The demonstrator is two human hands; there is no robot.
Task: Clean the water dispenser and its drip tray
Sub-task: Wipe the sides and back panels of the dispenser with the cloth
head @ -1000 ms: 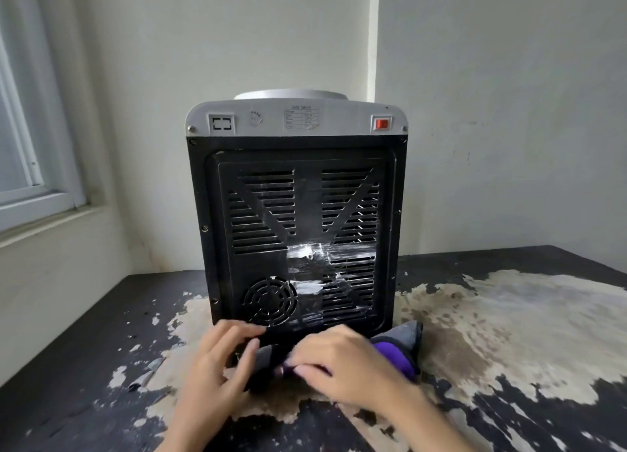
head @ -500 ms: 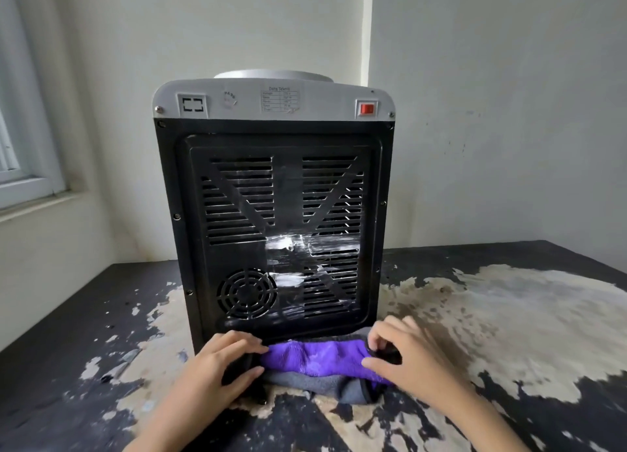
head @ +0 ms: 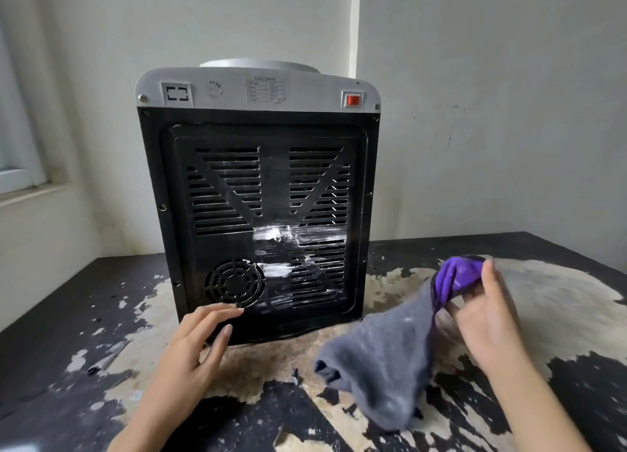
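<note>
Near the worn black table's [head: 68, 316] front edge, a grey-and-purple cloth [head: 390, 360] is pinched by the right hand [head: 488, 319]; the left hand's [head: 193, 343] relaxed, spread fingers [head: 220, 312] touch the black-backed water dispenser [head: 258, 187].

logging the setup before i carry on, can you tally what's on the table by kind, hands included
water dispenser: 1
cloth, grey and purple: 1
hands: 2, left hand and right hand
total: 4
</note>
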